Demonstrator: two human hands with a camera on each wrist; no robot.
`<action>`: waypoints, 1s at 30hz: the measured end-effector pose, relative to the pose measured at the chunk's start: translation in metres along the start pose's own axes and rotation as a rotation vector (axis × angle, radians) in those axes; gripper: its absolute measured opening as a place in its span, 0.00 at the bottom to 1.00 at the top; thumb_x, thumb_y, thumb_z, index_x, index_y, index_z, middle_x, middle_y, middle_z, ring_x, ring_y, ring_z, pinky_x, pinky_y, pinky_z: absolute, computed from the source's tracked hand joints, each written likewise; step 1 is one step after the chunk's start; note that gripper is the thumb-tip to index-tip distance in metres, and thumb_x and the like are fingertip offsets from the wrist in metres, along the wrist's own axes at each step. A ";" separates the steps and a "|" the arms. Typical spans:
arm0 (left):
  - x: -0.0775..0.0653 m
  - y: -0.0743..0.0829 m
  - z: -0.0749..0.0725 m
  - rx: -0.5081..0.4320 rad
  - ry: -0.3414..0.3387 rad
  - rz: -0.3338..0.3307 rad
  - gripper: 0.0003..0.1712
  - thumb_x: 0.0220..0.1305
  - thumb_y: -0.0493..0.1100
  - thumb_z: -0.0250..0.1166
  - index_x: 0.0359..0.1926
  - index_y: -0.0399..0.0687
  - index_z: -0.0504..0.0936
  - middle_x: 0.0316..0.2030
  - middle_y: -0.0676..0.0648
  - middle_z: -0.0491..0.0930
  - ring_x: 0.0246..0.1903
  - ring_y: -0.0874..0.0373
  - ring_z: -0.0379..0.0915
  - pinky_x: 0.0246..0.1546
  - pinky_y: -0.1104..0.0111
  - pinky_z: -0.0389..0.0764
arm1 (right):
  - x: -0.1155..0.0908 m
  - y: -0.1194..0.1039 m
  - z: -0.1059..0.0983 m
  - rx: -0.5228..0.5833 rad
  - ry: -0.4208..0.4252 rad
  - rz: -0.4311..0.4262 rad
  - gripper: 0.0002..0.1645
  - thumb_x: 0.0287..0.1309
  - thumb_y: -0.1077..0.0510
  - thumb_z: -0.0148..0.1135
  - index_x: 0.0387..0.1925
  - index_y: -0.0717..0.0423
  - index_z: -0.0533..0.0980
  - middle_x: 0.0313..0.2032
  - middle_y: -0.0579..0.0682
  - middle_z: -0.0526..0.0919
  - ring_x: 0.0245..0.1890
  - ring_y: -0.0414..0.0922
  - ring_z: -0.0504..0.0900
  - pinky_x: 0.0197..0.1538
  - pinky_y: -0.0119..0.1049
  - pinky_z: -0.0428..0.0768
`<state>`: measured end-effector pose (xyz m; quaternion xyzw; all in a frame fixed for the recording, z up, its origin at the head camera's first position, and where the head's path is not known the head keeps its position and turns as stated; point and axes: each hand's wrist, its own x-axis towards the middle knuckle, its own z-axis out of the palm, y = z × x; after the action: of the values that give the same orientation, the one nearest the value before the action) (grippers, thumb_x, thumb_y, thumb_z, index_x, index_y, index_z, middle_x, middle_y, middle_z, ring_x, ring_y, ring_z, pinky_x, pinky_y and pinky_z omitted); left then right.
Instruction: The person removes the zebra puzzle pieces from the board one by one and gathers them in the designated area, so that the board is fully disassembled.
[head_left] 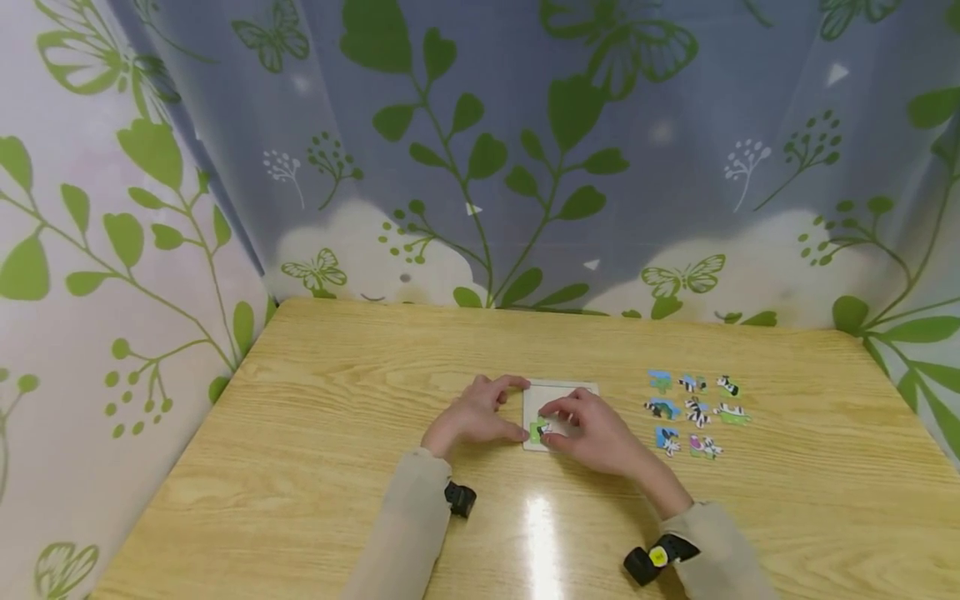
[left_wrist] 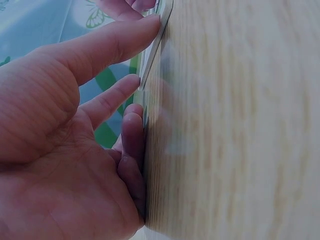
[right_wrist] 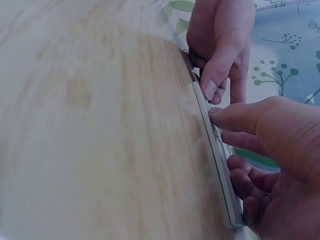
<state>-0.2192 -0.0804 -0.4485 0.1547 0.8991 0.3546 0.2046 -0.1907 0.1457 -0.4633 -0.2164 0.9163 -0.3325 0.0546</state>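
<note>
A small white puzzle tray point(head_left: 536, 398) with a raised rim lies flat on the table in the head view. My left hand point(head_left: 476, 415) is at its left side, the index finger stretched to the upper left corner and the thumb touching the lower left edge. My right hand point(head_left: 596, 433) reaches over the tray from the right. Its thumb and index finger pinch a green and white puzzle piece point(head_left: 536, 432) in the lower left corner. In the right wrist view the left thumb point(right_wrist: 216, 75) rests at the tray's corner, close to the right thumb.
Right of the tray, several loose puzzle pieces with animal pictures lie in rough rows, among them a black-and-white striped piece point(head_left: 697, 412) and a blue and green piece point(head_left: 660, 382). A patterned curtain point(head_left: 510, 233) hangs behind the wooden table point(head_left: 337, 400).
</note>
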 end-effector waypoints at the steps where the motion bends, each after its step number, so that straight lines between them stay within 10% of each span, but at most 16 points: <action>1: 0.000 0.000 0.000 0.001 0.001 0.000 0.41 0.56 0.51 0.76 0.71 0.62 0.71 0.49 0.45 0.68 0.46 0.53 0.63 0.42 0.62 0.66 | 0.000 0.000 0.000 -0.006 -0.001 0.001 0.16 0.59 0.52 0.73 0.48 0.50 0.84 0.42 0.50 0.79 0.39 0.42 0.75 0.43 0.38 0.74; 11: 0.000 0.002 -0.001 -0.021 0.007 -0.027 0.41 0.56 0.50 0.77 0.70 0.64 0.71 0.50 0.45 0.68 0.47 0.53 0.64 0.43 0.61 0.67 | 0.003 0.000 0.000 0.021 0.010 0.011 0.14 0.58 0.53 0.73 0.46 0.49 0.83 0.40 0.50 0.79 0.39 0.42 0.74 0.43 0.38 0.72; 20: -0.001 0.004 -0.002 -0.035 0.010 -0.030 0.42 0.55 0.49 0.78 0.70 0.63 0.71 0.51 0.45 0.69 0.48 0.53 0.65 0.45 0.60 0.68 | 0.001 0.003 0.000 0.322 -0.001 0.040 0.09 0.65 0.64 0.64 0.47 0.55 0.80 0.37 0.52 0.83 0.35 0.42 0.78 0.40 0.31 0.77; 30: -0.001 0.003 0.000 -0.033 0.004 -0.049 0.41 0.55 0.49 0.78 0.70 0.63 0.72 0.50 0.46 0.68 0.48 0.52 0.64 0.45 0.60 0.67 | -0.007 0.006 -0.012 0.401 0.065 0.123 0.10 0.66 0.61 0.66 0.48 0.56 0.80 0.39 0.55 0.85 0.37 0.45 0.80 0.40 0.32 0.78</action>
<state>-0.2182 -0.0783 -0.4459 0.1286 0.8971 0.3646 0.2139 -0.1893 0.1604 -0.4579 -0.1339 0.8446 -0.5109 0.0874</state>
